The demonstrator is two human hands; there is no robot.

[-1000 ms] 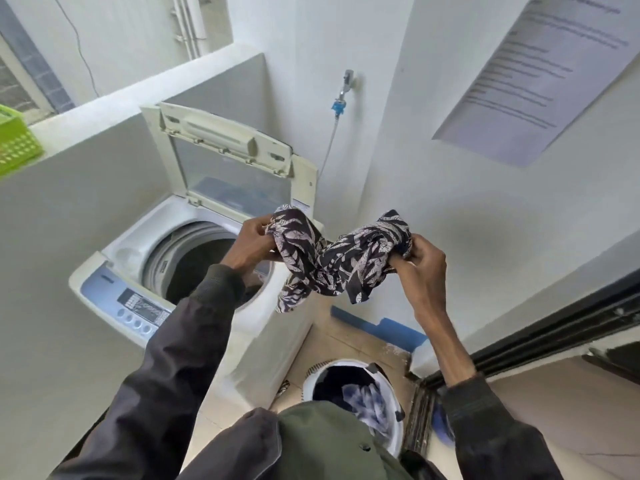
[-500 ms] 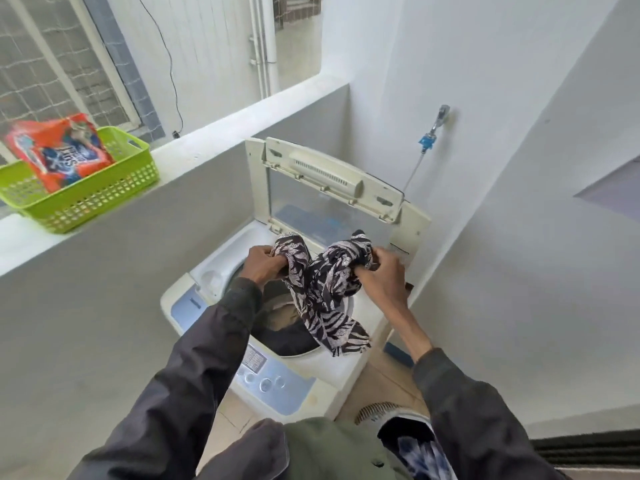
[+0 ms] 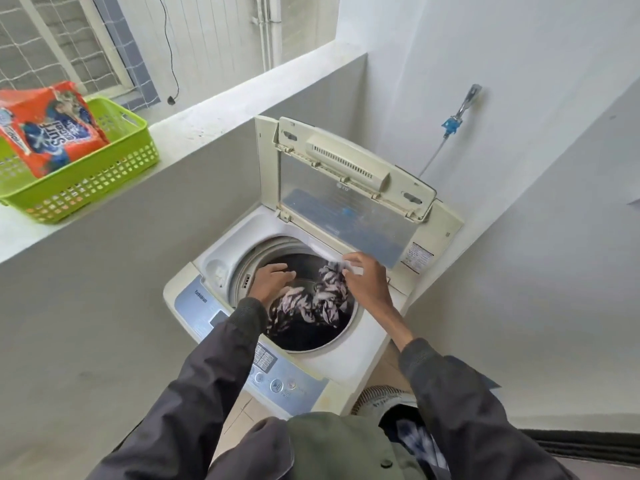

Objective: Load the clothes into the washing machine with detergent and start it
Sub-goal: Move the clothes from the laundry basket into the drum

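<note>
Garment (image 3: 311, 303) inside washer drum (image 3: 252, 258)

Garment (image 3: 313, 303) in washer (image 3: 363, 344) drum; basket (image 3: 86, 181) on ledge (image 3: 207, 116) left.

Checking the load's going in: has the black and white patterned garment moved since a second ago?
Yes. The patterned garment has dropped from above the washing machine's rim down into the drum.
</note>
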